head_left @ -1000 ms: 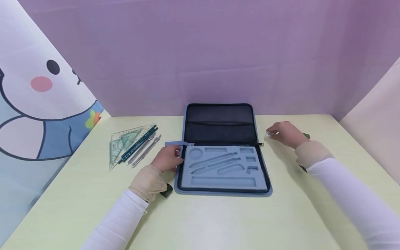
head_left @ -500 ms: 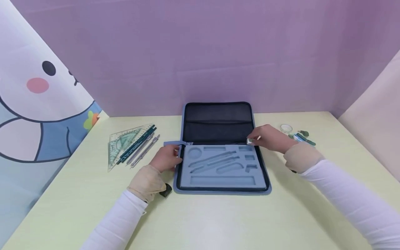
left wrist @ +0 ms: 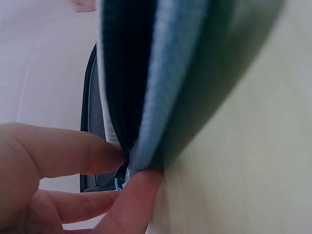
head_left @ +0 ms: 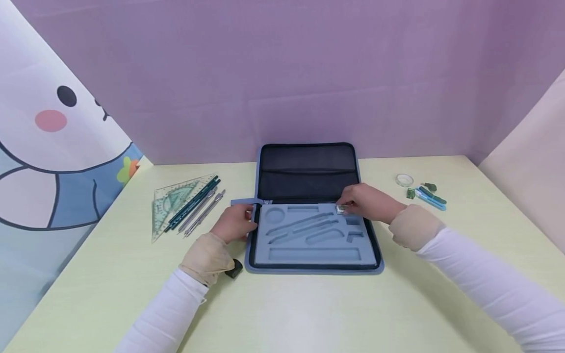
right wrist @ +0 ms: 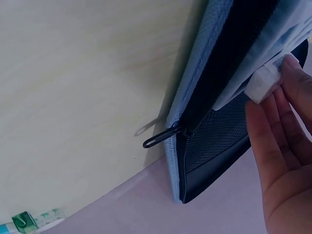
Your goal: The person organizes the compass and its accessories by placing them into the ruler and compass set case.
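My right hand [head_left: 371,201] pinches a white block [right wrist: 262,84] at the foam insert [head_left: 261,242]'s far-right corner; my left hand [head_left: 233,223] grips the case [head_left: 315,272] edge (a steadying hold, I judge). Keeping the block level seems wise.

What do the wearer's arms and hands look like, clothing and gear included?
The left hand and right hand are ungloved. White long sleeves cover both forearms, slightly wrinkled. Loose beige bands wrap the wrists. A small black piece sticks out beside the left wrist; no lettering is readable on any of it.
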`<state>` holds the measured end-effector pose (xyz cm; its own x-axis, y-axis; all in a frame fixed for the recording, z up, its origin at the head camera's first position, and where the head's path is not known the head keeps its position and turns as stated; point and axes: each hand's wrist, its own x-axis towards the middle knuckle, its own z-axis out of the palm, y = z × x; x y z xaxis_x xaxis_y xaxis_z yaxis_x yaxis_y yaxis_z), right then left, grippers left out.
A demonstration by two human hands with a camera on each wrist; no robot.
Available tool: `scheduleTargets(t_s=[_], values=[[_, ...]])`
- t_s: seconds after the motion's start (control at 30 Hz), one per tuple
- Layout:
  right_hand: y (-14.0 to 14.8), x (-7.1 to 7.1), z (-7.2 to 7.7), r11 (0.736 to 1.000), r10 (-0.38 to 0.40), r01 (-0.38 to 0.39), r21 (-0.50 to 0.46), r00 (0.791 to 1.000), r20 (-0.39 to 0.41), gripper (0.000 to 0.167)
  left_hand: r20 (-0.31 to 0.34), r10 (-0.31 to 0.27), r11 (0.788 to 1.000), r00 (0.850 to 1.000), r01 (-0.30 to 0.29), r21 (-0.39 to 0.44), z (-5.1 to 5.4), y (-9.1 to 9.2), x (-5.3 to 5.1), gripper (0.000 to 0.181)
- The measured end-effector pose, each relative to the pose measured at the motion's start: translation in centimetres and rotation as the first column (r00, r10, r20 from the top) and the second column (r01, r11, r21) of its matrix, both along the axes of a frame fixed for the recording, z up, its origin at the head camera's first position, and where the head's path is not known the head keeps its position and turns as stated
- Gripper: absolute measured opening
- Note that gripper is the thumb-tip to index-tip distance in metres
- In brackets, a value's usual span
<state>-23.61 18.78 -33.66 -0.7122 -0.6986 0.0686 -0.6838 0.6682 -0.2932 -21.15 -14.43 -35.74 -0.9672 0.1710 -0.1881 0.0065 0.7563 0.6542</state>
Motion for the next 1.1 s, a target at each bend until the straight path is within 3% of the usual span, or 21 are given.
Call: scheduleTargets(t_s=[0.37, 0.67, 1.1], values=[[-0.14, -0.03, 0.39, 1.0, -0.012, 0.013, -0.017, 1.0, 0.028, 0.019, 0.004, 0.002, 1.0, 1.0, -0.002, 0.01, -0.09, 0.01, 0.09, 0.046], [0.35, -0.35, -0.1, 0.999, -0.053, 0.054, -0.004, 0.997, 0.062, 0.019, 0.004, -0.002, 1.0, 1.0, 0.002, 0.021, -0.17, 0.1, 0.08, 0.048], [0.25, -0.4, -0.47, 1.0, -0.027, 0.028, -0.008, 0.999, 0.018, 0.021, 0.007, 0.009, 1.0, 1.0, -0.009, -0.006, -0.02, 0.01, 0.11, 0.048]])
